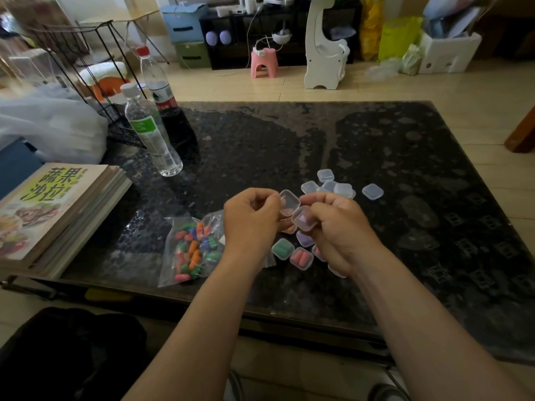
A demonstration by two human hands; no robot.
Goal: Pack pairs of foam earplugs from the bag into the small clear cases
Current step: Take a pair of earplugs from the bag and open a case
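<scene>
Both hands hold one small clear case [295, 211] open above the dark table. My left hand [250, 219] pinches the lid half, and my right hand [337, 227] grips the base half, where something pale purple shows inside. A clear bag [192, 248] of mixed orange, green, blue and pink earplugs lies left of my left wrist. Filled cases lie under my hands: a green one [283, 249], a pink one [301, 258] and a purple one [304, 238]. Several empty clear cases [337, 186] lie just beyond my hands.
Two water bottles [150, 131] stand at the table's far left. A stack of books [55, 209] sits on the left edge beside a white plastic bag [49, 125]. One lone empty case [372, 191] lies to the right. The table's near edge [289, 322] runs under my forearms.
</scene>
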